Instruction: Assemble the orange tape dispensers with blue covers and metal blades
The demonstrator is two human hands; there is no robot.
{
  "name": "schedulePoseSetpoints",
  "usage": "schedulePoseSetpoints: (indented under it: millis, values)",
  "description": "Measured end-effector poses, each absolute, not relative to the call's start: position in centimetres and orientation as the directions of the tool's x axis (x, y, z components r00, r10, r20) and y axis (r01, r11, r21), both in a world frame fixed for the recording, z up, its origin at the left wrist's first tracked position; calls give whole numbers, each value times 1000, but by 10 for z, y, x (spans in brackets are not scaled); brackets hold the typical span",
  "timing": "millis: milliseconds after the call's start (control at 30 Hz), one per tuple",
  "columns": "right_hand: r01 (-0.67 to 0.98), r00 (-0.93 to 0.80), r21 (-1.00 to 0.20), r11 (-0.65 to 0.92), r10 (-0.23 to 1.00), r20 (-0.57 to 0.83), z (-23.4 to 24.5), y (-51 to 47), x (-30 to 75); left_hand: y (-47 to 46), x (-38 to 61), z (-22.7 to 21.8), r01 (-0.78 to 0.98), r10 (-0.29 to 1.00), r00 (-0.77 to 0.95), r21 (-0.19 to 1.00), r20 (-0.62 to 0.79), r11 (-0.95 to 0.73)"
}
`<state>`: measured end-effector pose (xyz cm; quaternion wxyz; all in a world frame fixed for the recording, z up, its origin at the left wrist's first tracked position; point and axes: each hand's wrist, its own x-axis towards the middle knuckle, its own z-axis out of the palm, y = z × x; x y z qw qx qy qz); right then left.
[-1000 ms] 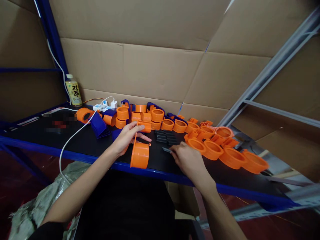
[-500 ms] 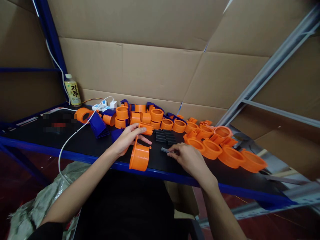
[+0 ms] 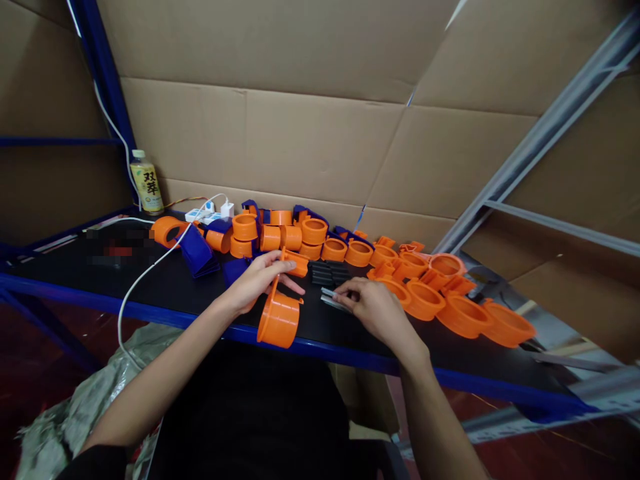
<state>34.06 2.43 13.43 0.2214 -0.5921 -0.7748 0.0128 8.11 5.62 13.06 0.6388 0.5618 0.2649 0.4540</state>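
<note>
My left hand (image 3: 257,283) is closed on an orange plastic holder (image 3: 280,320), gripping its upper clip end between thumb and fingers. The holder's round cup end hangs below the hand, over the table's front edge. My right hand (image 3: 377,310) pinches a thin grey strip (image 3: 327,292) just above the black tabletop. Under it shows a second grey strip (image 3: 333,303), partly hidden by the fingers. A stack of short black pieces (image 3: 329,273) lies between the hands, a little farther back.
Orange ring holders (image 3: 463,313) crowd the right side, and more stand along the back with dark blue parts (image 3: 197,250). A bottle (image 3: 147,181), a power strip (image 3: 205,215) and a white cable (image 3: 150,268) are at the left. Cardboard (image 3: 310,140) walls the back.
The strip in my right hand has risen slightly, and a second grey strip now shows below it. My left hand has shifted very slightly, the holder's cup tilting a little lower.
</note>
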Motion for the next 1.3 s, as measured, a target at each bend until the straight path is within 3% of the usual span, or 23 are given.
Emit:
schedulePoseSetpoints:
  millis: [233,700,867,1000,1167,1300]
  values:
    - [662,-161,-594,457,861,483,152,16,323,55,84,125,-191,820,552,980,153,-54]
    - [629,-130,-619,471,848,514,136,26,301,47,90,124,-128,766,637,992,91,-11]
    - [624,-198,-568,537,812,549,138,32,302,53,89,119,-152,762,644,987,66,43]
    - [647,-336,-517,560,818,466,145,33,329,55,87,121,-194,773,631,978,59,83]
    - [925,-205,-219,309,895,396,139,35,355,56,83,126,-218,809,585,972,61,84]
    - [985,-153,-30,171,936,316,130,38,349,58,81,128,-232,817,572,970,72,77]
